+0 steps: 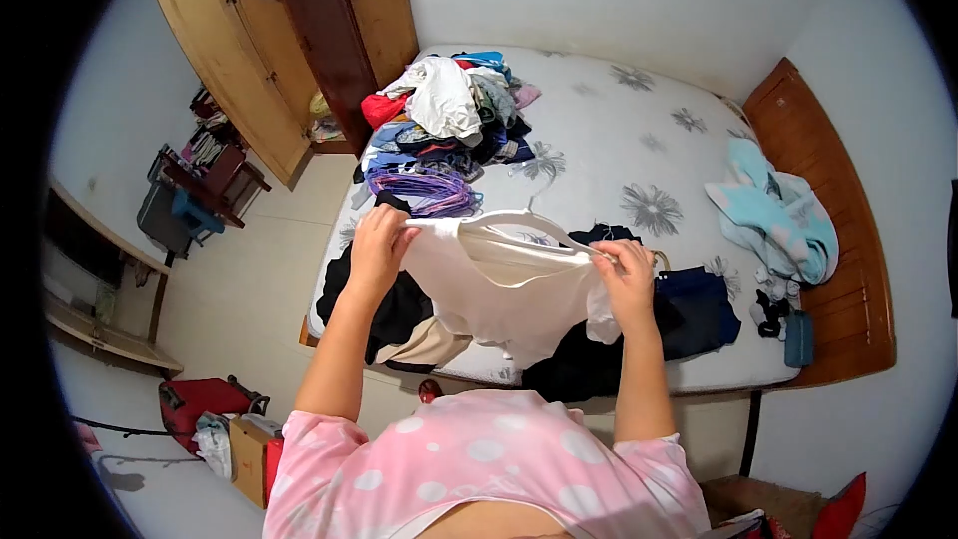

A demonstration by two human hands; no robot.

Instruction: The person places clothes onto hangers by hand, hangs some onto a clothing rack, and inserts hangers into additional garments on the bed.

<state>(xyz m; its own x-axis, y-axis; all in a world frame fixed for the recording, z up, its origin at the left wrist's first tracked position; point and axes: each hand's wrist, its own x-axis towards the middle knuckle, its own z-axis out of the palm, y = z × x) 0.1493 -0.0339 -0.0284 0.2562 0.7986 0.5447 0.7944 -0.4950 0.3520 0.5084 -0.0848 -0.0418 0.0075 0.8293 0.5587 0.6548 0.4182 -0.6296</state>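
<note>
Yeah, your left hand point(380, 240) and right hand point(627, 277) — fingers pinching the shoulders — have got a white short-sleeved top point(509, 309) on a white hanger point(527, 219).

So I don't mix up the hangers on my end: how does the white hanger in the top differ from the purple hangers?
The white hanger is single; the purple hangers are bunched together. The white hanger sits inside the white top, raised between left hand and right hand; the purple hangers lie by the clothes pile. Both are clothes hangers.
</note>
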